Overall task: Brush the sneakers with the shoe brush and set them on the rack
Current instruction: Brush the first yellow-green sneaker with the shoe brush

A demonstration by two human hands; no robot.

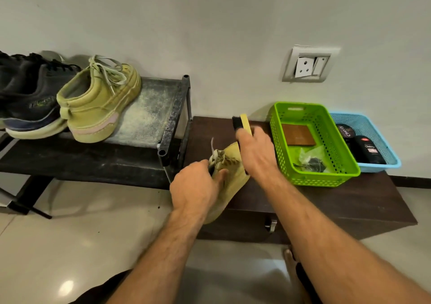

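Hands: left (pixel 196 187) grips sneaker (pixel 233 177), right (pixel 254 149) brush (pixel 242 121).

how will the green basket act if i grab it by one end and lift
The green basket looks like thin perforated plastic, so it probably flexes slightly and feels light. The brown card and plastic bag lie loose inside and would likely slide toward the low end.

Dusty rack (pixel 149 107) with two sneakers (pixel 98 100); dark cabinet (pixel 349 201) under green basket (pixel 312 177), blue basket (pixel 382 138).
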